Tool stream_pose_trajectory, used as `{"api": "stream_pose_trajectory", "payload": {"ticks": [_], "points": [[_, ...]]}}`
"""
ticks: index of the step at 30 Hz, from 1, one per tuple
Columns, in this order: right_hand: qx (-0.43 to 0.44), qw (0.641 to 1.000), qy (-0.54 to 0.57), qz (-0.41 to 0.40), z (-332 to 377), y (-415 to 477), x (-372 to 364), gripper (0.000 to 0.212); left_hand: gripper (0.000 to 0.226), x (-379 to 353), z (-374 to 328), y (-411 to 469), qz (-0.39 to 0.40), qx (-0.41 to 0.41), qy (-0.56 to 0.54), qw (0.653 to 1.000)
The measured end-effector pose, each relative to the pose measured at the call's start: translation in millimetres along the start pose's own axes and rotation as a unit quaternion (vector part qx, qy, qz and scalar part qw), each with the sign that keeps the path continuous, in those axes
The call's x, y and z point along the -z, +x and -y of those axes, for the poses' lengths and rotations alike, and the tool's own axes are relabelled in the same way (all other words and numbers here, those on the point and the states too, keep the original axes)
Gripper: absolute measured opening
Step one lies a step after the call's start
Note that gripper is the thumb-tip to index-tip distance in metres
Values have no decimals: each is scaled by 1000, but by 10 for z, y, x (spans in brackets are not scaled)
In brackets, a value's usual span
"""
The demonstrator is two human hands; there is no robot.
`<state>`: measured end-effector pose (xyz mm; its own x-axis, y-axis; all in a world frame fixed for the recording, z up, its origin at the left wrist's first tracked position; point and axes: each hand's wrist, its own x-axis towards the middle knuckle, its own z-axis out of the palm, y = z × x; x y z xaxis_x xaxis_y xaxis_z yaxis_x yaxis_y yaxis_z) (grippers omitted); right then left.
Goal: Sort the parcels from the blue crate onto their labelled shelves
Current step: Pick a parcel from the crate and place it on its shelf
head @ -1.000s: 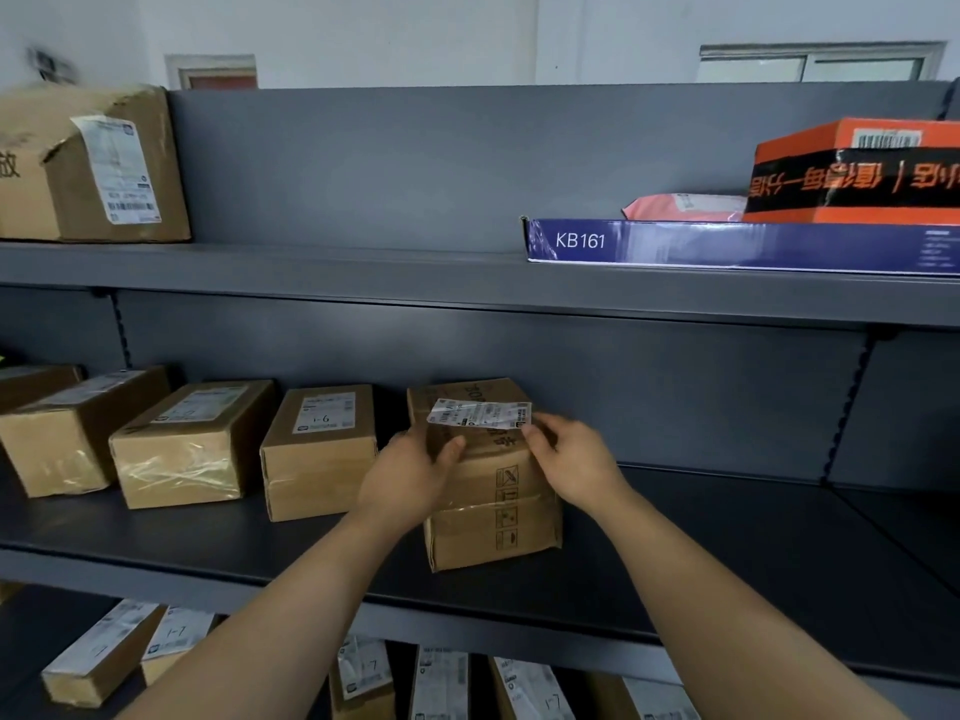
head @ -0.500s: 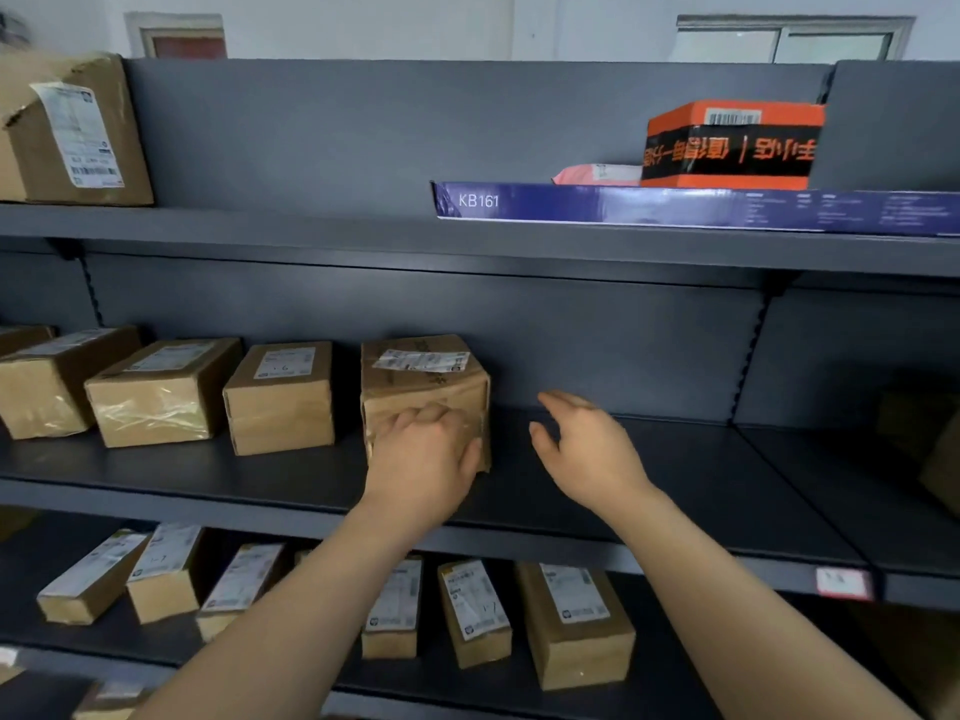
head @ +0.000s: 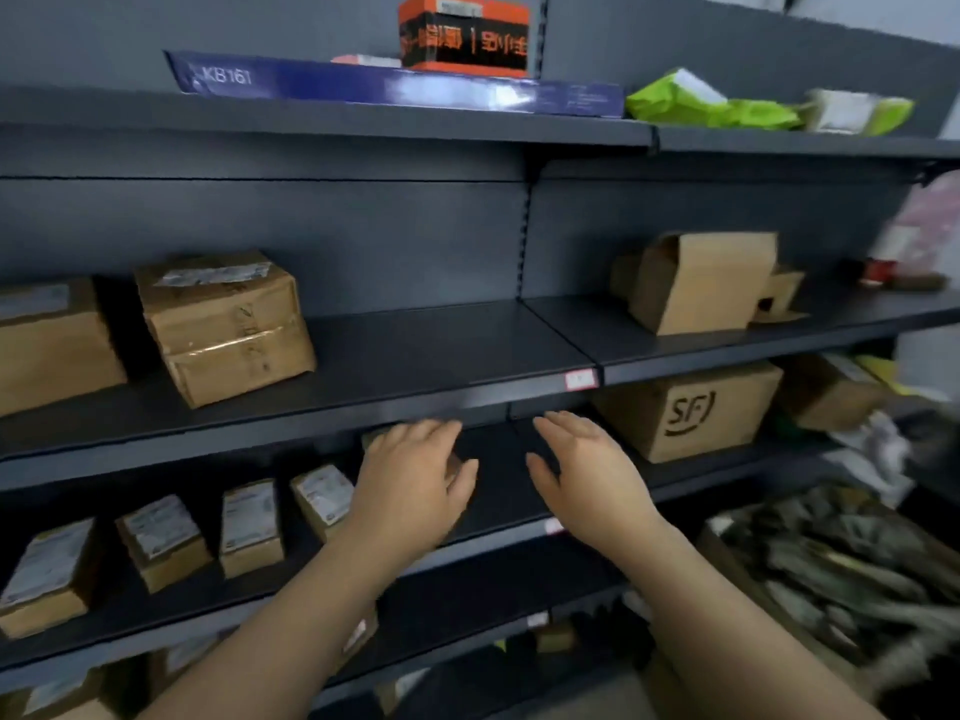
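A taped brown parcel (head: 226,327) with a white label on top sits on the middle shelf (head: 415,350), beside another brown box (head: 52,345) at the left edge. My left hand (head: 410,475) and my right hand (head: 587,470) hover empty in front of the shelf below, fingers straight, well below and to the right of the taped parcel. The left hand partly hides a small parcel behind it. The blue crate is not in view.
Several small labelled parcels (head: 249,527) line the lower shelf. An SF-marked box (head: 685,413) stands to the right. An open carton (head: 701,283) is on the right middle shelf. A blue KB161 box (head: 395,85), an orange box (head: 465,36) and green bags (head: 701,103) lie on top.
Both hands have let go of the taped parcel, which stays on the middle shelf, and have dropped down away from it. The view has swung to the right.
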<state>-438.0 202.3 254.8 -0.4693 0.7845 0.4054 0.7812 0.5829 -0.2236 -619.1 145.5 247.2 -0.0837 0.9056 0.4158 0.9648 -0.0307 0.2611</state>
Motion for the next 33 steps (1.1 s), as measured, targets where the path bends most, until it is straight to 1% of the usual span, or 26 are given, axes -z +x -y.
{"api": "stream_pose_trajectory", "payload": {"ticks": [3,6,11,15,19,22,24,30,33], "points": [[-71,997,-25,-2,-71,-580,139,43,52,-92,-306,-248,44,-50,-30,997],[-130,990,-51,4,-79,-1193,295,43,51,-169,-647,-528,71,-107,-50,990],[-242,967,-84,9,-106,-2269,581,41,49,-323,-1251,-1066,130,-207,-81,966],[-338,936,-98,10,-150,-3173,852,43,52,-412,-1857,-1515,179,-281,-94,938],[-436,894,-100,2,-224,-4094,1138,47,52,-489,-2548,-2007,215,-354,-107,904],[-485,867,-115,-4,-277,-4792,1380,43,49,-537,-3105,-2421,238,-394,-120,880],[-521,845,-120,-3,-329,-5264,1555,47,49,-574,-3494,-2717,253,-421,-121,863],[-602,791,-113,-1,-555,-6750,2019,51,55,-763,-4642,-3695,312,-474,-122,814],[-638,762,-111,-10,-647,-7370,2180,47,55,-878,-5110,-4119,351,-481,-116,795]]}}
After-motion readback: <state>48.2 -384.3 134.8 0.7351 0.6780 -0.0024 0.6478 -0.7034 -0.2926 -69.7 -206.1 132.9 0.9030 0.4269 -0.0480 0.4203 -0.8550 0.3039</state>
